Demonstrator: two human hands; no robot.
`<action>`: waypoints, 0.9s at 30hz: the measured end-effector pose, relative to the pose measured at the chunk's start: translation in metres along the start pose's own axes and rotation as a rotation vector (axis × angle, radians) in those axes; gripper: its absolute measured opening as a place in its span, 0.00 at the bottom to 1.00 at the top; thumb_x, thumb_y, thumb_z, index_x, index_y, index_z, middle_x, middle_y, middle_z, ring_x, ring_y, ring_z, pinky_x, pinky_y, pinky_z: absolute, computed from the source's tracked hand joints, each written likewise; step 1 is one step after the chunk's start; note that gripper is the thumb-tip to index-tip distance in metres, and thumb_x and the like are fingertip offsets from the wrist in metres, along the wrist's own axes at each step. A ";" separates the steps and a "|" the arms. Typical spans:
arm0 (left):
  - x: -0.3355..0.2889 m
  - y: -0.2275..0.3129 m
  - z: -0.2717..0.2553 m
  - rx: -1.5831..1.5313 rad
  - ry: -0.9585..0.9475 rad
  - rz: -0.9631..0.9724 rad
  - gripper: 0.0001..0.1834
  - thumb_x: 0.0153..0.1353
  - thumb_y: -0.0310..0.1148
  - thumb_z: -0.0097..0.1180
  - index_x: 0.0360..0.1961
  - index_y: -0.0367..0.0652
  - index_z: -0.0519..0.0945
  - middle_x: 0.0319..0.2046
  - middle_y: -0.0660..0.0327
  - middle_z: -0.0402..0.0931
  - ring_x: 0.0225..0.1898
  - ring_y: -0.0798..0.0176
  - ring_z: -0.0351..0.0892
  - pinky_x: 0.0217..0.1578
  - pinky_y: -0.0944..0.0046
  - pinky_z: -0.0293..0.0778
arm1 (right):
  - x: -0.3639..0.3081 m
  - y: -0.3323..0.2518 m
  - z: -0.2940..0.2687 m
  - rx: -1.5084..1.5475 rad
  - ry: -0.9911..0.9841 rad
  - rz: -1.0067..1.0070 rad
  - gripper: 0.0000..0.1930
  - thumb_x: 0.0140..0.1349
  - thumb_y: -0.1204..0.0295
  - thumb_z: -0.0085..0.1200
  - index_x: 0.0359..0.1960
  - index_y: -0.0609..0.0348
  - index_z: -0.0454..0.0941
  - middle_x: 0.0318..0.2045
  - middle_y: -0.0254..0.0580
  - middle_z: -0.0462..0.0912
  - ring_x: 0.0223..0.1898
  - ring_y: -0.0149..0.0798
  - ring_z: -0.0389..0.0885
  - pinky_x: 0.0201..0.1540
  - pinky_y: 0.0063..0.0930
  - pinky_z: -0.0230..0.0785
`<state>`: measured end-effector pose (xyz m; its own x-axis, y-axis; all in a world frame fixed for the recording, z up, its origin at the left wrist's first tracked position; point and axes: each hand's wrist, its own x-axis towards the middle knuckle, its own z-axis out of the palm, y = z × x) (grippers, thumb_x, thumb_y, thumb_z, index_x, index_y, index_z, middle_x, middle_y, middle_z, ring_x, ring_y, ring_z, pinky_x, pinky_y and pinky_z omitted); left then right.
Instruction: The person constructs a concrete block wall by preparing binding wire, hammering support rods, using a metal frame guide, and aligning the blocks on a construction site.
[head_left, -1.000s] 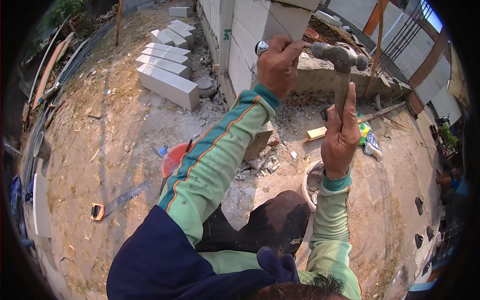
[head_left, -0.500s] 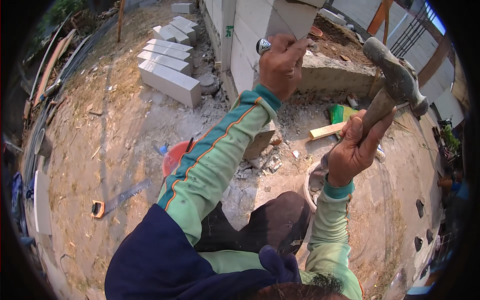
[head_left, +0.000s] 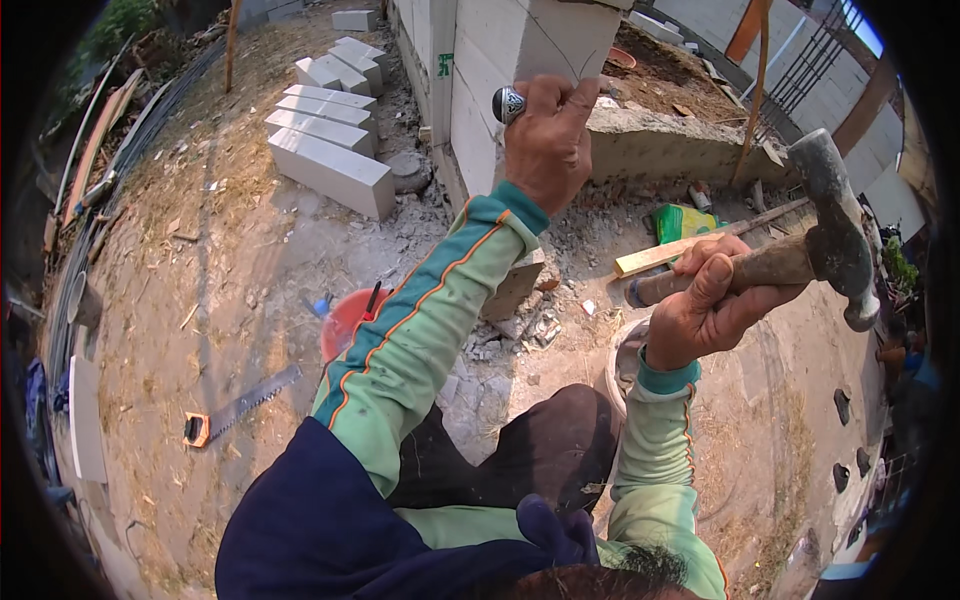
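My left hand [head_left: 548, 140], wearing a large ring on one finger, is raised against the front of a white block pillar [head_left: 560, 40]. Its fingers are closed in a pinch, and what they hold, if anything, is hidden. Thin dark lines run across the pillar face just above the fingertips. Out to the right, my right hand [head_left: 700, 310] grips a hammer [head_left: 835, 230] by its wooden handle. The metal head points away to the right, apart from the pillar.
Several white blocks [head_left: 330, 170] lie at the far left. A handsaw [head_left: 240, 405] rests on the ground, left of a red basin [head_left: 345, 325]. A pale bucket [head_left: 622, 370] stands by my knee. Beyond it are a wooden strip [head_left: 660, 254], a green bag [head_left: 685, 222] and a low concrete ledge [head_left: 670, 150].
The hammer has tipped from steeply upright to nearly level, its head moving right and down. My left hand remains closed near the pillar. The view has shifted slightly.
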<state>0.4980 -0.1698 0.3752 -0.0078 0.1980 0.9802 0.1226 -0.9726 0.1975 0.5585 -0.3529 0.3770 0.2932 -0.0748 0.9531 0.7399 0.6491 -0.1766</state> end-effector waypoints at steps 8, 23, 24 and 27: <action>-0.002 0.000 -0.007 0.090 -0.061 -0.029 0.30 0.51 0.21 0.57 0.58 0.50 0.79 0.36 0.54 0.78 0.29 0.51 0.81 0.29 0.54 0.78 | -0.015 0.011 -0.018 -0.347 -0.281 0.157 0.32 0.72 0.78 0.49 0.75 0.57 0.52 0.49 0.44 0.79 0.39 0.31 0.77 0.41 0.23 0.72; -0.007 0.008 -0.017 0.127 -0.224 -0.166 0.35 0.53 0.25 0.57 0.66 0.52 0.72 0.31 0.53 0.82 0.27 0.50 0.82 0.28 0.53 0.78 | 0.002 -0.006 0.009 -0.072 -0.033 0.069 0.36 0.75 0.71 0.46 0.77 0.60 0.39 0.30 0.36 0.73 0.26 0.24 0.64 0.29 0.17 0.62; -0.006 0.009 -0.017 0.125 -0.243 -0.173 0.35 0.53 0.26 0.57 0.66 0.52 0.71 0.32 0.53 0.82 0.27 0.49 0.82 0.29 0.53 0.79 | 0.000 -0.002 0.010 -0.005 0.005 0.020 0.35 0.74 0.72 0.47 0.76 0.61 0.42 0.34 0.39 0.77 0.30 0.26 0.70 0.33 0.21 0.68; -0.006 0.006 -0.017 0.154 -0.254 -0.157 0.36 0.54 0.26 0.57 0.68 0.52 0.69 0.33 0.54 0.82 0.27 0.49 0.82 0.29 0.52 0.79 | -0.023 0.029 0.001 -0.523 -0.542 0.150 0.32 0.71 0.79 0.50 0.75 0.61 0.53 0.55 0.50 0.79 0.47 0.44 0.82 0.51 0.32 0.73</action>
<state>0.4820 -0.1791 0.3704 0.2063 0.3873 0.8986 0.2886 -0.9016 0.3223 0.5725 -0.3315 0.3502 0.1750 0.4551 0.8731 0.9454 0.1700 -0.2781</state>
